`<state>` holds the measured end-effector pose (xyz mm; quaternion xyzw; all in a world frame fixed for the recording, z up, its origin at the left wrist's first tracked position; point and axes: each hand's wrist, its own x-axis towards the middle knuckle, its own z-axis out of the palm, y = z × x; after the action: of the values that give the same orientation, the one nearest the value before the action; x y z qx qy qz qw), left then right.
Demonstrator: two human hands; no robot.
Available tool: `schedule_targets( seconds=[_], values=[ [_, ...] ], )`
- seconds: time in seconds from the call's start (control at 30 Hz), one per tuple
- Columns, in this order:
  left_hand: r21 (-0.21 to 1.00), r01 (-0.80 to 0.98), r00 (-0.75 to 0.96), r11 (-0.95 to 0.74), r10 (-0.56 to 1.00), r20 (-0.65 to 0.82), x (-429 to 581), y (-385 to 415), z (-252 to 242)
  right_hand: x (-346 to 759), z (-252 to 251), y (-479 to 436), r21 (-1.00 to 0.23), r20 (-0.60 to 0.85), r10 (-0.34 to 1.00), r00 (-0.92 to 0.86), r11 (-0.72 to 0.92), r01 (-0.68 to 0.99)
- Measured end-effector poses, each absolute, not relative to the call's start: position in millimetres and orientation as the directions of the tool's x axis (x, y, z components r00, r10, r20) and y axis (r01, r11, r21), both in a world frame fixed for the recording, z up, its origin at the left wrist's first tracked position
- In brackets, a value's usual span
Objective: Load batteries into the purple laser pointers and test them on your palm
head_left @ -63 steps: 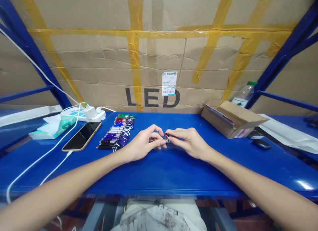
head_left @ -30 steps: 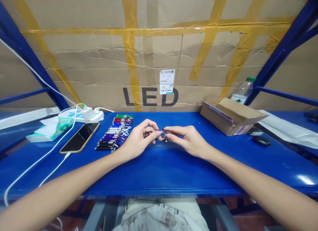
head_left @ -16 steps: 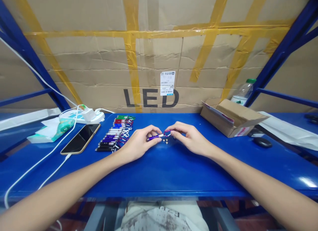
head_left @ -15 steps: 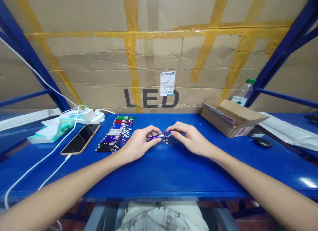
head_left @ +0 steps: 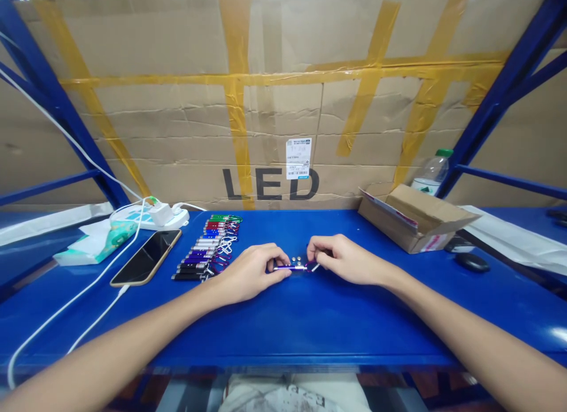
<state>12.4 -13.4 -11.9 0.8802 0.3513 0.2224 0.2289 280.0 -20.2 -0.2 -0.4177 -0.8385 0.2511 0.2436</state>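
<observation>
Holding the purple penlight (head_left: 290, 268) at centre bench (head_left: 287, 323), your left hand (head_left: 253, 270) is pinching its nine-o'clock end, your right hand (head_left: 341, 260) its three-o'clock clip (head_left: 311, 267); you're probably handling something light, stiff, slippery, best held mid-length.

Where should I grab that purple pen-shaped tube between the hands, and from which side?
Probably by its exposed middle, from the near side: the purple tube is slim and straight, running left to right, and small metal discs sit just beyond it. The left hand covers its left end; the right hand is at the other.
</observation>
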Motion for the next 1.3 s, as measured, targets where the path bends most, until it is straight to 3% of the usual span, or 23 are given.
schedule_targets(
  seconds=[0.33, 0.5, 0.6, 0.73, 0.87, 0.97, 1.17, 1.3],
  values=[
    [0.493, 0.482, 0.772, -0.724, 0.618, 0.151, 11.1, -20.5, -5.6, 282.4, 5.7, -26.0, -0.534, 0.013, 0.714, -0.7, 0.597, 0.599],
    [0.469, 0.504, 0.735, -0.725, 0.646, 0.208, 7.1, -17.0, -6.0, 281.1, -1.1, -22.4, -0.479, 0.154, 0.761, -0.63, 0.615, 0.626],
    [0.354, 0.572, 0.67, -0.74, 0.67, 0.32, 2.5, -8.1, -10.5, 280.8, -8.9, -17.7, -0.393, 0.286, 0.705, -0.649, 0.704, 0.591],
    [0.184, 0.641, 0.669, -0.745, 0.66, 0.341, -1.9, 2.8, -18.4, 280.6, -15.8, -14.9, -0.344, 0.276, 0.65, -0.708, 0.755, 0.559],
    [0.14, 0.657, 0.686, -0.74, 0.665, 0.297, -2.5, 5.2, -22.5, 279.4, -17.3, -16.2, -0.373, 0.268, 0.654, -0.708, 0.748, 0.549],
    [0.211, 0.658, 0.658, -0.723, 0.688, 0.305, -2.2, 4.5, -22.2, 278.0, -17.9, -16.9, -0.388, 0.277, 0.666, -0.693, 0.737, 0.553],
    [0.543, 0.576, 0.509, -0.611, 0.788, 0.347, 2.0, 4.9, -19.5, 275.6, -17.4, -17.0, -0.367, 0.256, 0.672, -0.695, 0.733, 0.573],
    [0.689, 0.473, 0.499, -0.549, 0.811, 0.305, 7.7, 2.6, -20.3, 275.4, -15.1, -17.3, -0.371, 0.258, 0.682, -0.685, 0.724, 0.581]
  ],
)
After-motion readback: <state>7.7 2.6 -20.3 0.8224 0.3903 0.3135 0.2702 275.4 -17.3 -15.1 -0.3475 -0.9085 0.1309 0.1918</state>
